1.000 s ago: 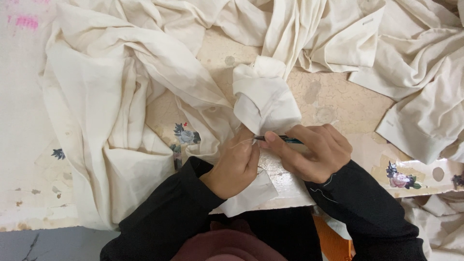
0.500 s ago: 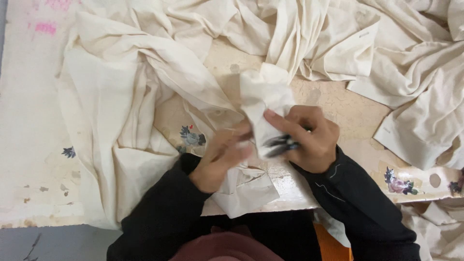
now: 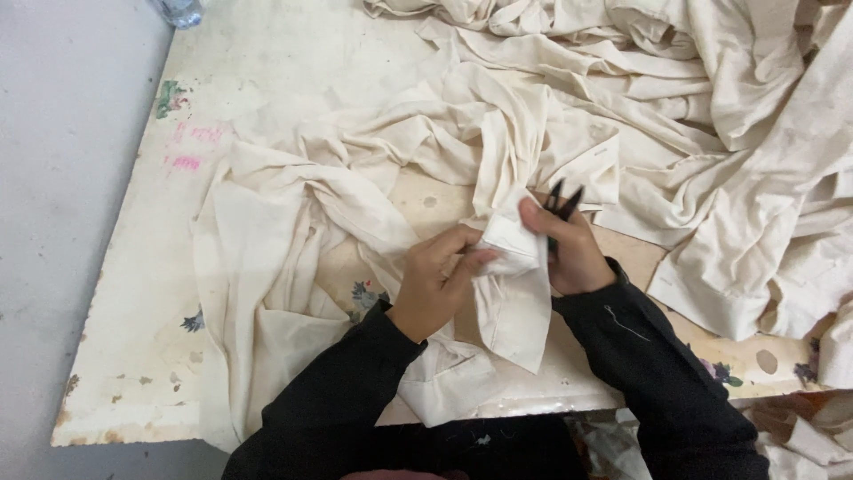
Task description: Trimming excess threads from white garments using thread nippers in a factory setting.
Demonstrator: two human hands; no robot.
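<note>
Worn table (image 3: 142, 293), cream cloth everywhere. Since 0.5 s ago the snips (image 3: 560, 203) lifted clear; right hand (image 3: 569, 253) grips them, left hand (image 3: 435, 280) pinches the cloth flap (image 3: 511, 267).

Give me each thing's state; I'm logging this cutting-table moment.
Folded cream cloth strip: pinched between both hands.
Small black thread snips: in right hand, blades apart.
Left hand: gripping strip.
Heap of cream garments: crumpled, spread out.
Worn white table: stained, chipped.
</note>
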